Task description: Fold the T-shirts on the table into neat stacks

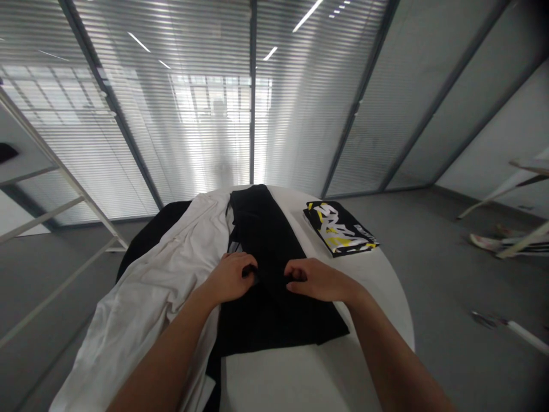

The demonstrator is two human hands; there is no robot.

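Note:
A black garment (266, 229), long and flat with its near end spread wider, lies on the round white table (278, 377); its exact kind cannot be told. My left hand (234, 277) pinches a bit of the black cloth near the middle, at its left side. Opposite it, my right hand (315, 279) has its fingers curled closed on the same cloth at the right. Just left of the black garment lies a rumpled white garment (171, 252), partly under my left forearm and hanging over the table's near left edge.
A folded black garment with white and yellow print (341, 229) rests on the table's right side. More black cloth (150, 234) shows beyond the white garment. A white metal frame (81, 191) stands left; shoes (501, 243) are on the floor right. Glass partitions with blinds stand behind.

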